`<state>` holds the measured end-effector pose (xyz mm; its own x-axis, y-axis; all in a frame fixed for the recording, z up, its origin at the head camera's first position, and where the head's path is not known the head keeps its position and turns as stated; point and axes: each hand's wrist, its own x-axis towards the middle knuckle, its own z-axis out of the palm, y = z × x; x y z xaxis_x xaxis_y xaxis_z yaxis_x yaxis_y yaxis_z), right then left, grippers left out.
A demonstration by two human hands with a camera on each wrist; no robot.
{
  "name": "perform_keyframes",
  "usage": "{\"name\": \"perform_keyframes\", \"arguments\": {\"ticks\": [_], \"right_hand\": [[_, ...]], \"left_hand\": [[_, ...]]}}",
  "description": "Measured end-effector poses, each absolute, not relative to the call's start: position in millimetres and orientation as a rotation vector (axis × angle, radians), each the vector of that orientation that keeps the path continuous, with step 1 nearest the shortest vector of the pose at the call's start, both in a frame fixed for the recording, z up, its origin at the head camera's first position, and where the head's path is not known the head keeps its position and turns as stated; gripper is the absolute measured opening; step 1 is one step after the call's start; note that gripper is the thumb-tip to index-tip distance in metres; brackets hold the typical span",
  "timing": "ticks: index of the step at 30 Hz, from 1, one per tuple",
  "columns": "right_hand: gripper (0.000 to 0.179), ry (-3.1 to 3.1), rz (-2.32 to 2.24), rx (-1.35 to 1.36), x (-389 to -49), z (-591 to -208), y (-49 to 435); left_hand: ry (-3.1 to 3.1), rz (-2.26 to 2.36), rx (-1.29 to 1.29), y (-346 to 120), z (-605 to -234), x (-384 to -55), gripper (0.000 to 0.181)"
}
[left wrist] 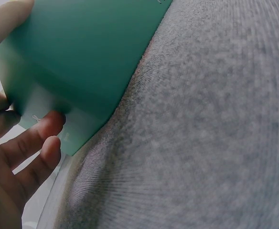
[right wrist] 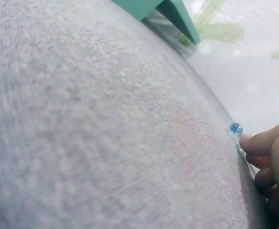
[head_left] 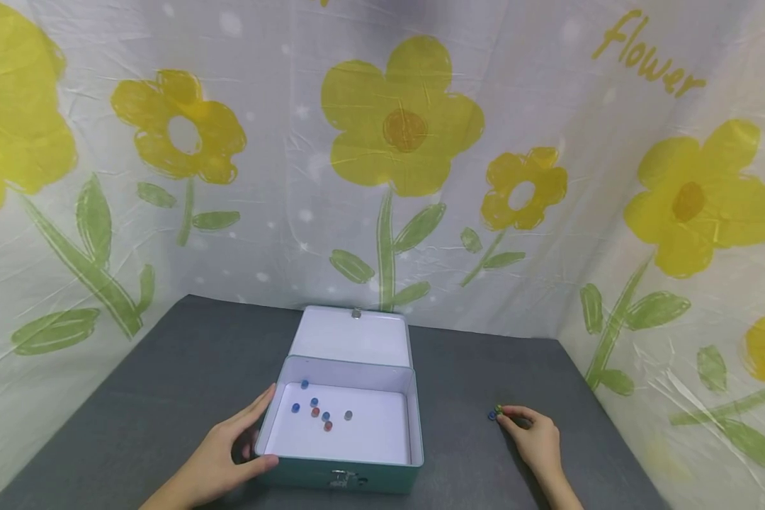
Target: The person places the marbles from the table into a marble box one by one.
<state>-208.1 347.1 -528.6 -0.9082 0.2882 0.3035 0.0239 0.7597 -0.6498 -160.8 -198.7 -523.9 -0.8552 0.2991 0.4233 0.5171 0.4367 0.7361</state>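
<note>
An open green tin box (head_left: 338,473) with a white inside stands on the dark table, its lid (head_left: 350,333) folded back. Several small blue and red marbles and a greyish marble (head_left: 348,415) lie on its floor. My left hand (head_left: 219,450) holds the box's near left corner, thumb at the front rim and fingers along the left side; in the left wrist view, fingertips (left wrist: 53,121) touch the green wall. To the right of the box, my right hand (head_left: 535,439) pinches a green marble (head_left: 499,409) at the table. A blue marble (head_left: 492,415) lies beside it, near the thumb.
The dark cloth-covered table (head_left: 459,382) extends on both sides of the box. Behind and beside it hangs a white curtain (head_left: 280,212) printed with yellow flowers, close to the table's back edge and the raised lid.
</note>
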Motion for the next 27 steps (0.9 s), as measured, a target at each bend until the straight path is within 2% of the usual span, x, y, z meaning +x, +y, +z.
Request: {"name": "perform_keyframes", "arguments": {"ticks": [17, 27], "right_hand": [[0.029, -2.482, 1.348, -0.347, -205, -511, 338], [0.033, -2.398, 1.488, -0.245, -215, -489, 315]], "left_hand": [[-2.412, -1.36, -0.769, -200, -524, -163, 0.096], [-2.43, -1.366, -0.748, -200, -526, -163, 0.094]]}}
